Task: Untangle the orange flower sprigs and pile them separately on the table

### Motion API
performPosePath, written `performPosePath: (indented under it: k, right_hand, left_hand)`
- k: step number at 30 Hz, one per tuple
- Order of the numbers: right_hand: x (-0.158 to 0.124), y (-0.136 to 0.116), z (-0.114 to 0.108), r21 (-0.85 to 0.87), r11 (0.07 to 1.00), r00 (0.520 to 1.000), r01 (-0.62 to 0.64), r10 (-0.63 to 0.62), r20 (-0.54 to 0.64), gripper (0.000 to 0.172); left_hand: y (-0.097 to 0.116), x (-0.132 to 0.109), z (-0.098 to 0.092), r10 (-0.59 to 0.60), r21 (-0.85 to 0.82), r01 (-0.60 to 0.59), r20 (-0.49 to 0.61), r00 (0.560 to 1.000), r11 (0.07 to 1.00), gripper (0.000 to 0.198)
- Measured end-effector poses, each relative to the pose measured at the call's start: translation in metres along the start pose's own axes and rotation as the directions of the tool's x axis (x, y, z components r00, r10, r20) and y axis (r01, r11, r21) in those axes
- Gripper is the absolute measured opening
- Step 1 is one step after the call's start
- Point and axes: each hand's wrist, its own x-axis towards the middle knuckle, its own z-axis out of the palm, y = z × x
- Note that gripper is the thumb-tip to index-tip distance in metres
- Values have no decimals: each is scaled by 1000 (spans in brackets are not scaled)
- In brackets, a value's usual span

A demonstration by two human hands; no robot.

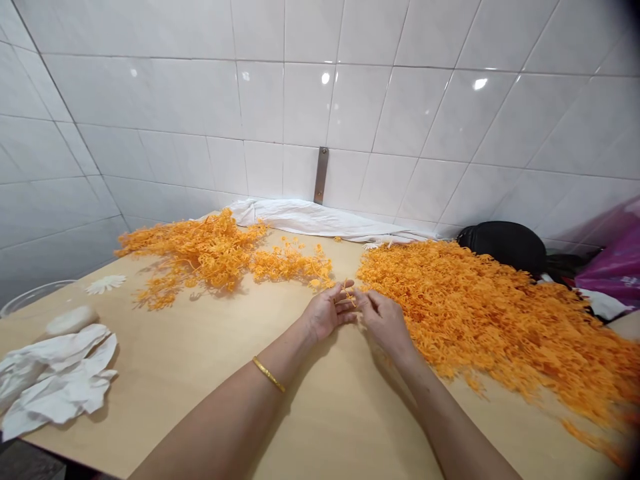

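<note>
My left hand [327,312] and my right hand [383,320] meet over the middle of a light wooden table [210,373]. Together their fingers pinch a small orange plastic sprig [346,297]. A gold bangle [269,374] circles my left wrist. A big heap of orange plastic pieces [495,313] spreads just right of my right hand. A smaller, looser pile of orange sprigs [215,253] lies beyond my left hand, toward the wall.
White tiled walls close the corner behind the table. A white cloth [320,219] lies along the back edge. Crumpled white paper [55,380] and a white flower piece [105,284] sit at the left. A black bag [505,245] and a magenta bag [617,263] are at the right.
</note>
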Motion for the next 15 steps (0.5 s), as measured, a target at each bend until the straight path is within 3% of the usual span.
performPosePath:
  k: [3, 7, 13, 15]
  right_hand:
    - [-1, 0, 9, 235, 972, 994, -19, -7, 111, 32]
    - [0, 7, 10, 396, 913, 995, -100, 88, 47, 30]
    - [2, 8, 8, 698, 670, 967, -253, 201, 158, 36]
    - [1, 8, 11, 706, 657, 964, -265, 201, 174, 38]
  left_hand:
    - [-1, -1, 1, 3, 22, -3, 22, 1000, 1000, 27]
    - [4, -4, 0, -24, -2, 24, 69, 997, 1000, 23]
    - [2, -2, -2, 32, 93, -36, 42, 999, 995, 21]
    - [-3, 1, -3, 55, 143, -69, 100, 993, 987, 23]
